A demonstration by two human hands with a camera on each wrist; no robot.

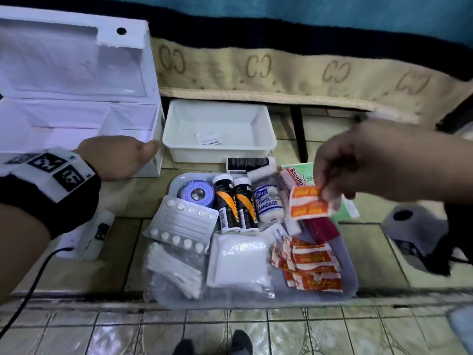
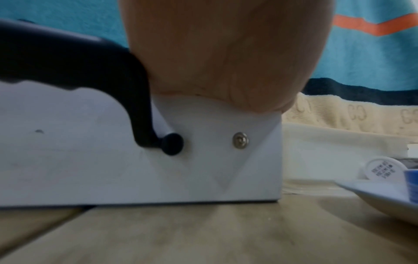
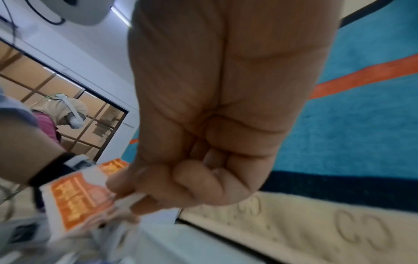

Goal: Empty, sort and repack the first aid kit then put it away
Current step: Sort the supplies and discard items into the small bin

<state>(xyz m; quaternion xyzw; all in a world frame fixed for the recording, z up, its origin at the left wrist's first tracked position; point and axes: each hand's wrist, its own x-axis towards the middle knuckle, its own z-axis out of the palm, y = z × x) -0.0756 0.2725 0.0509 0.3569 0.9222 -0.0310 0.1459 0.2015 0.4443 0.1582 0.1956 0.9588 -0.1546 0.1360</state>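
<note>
Over on the left, the first aid box (image 1: 76,116) stood open on the tiled floor, its lid tipped back and its black handle (image 2: 74,66) hanging on the near face. The left hand (image 1: 120,157) gripped the near right corner of the box, fingers curled over its rim. Just right of the box, a white tub (image 1: 266,134) sat on the floor with one small sachet (image 1: 208,138) lying in it. Nearer than the tub lay a clear tray (image 1: 352,275) crowded with supplies: a tape roll (image 1: 195,194) and a pill strip (image 1: 181,224) at its left, cotton buds (image 1: 174,270) nearer, two black and orange tubes (image 1: 235,203) side by side, a bandage roll (image 1: 268,201), a gauze pad (image 1: 239,260), and a heap of plasters (image 1: 309,262) at its right. Above the tray's far right part, the right hand (image 1: 340,162) pinched a strip of plasters (image 1: 308,203) between thumb and fingertips, the other fingers curled in.
</note>
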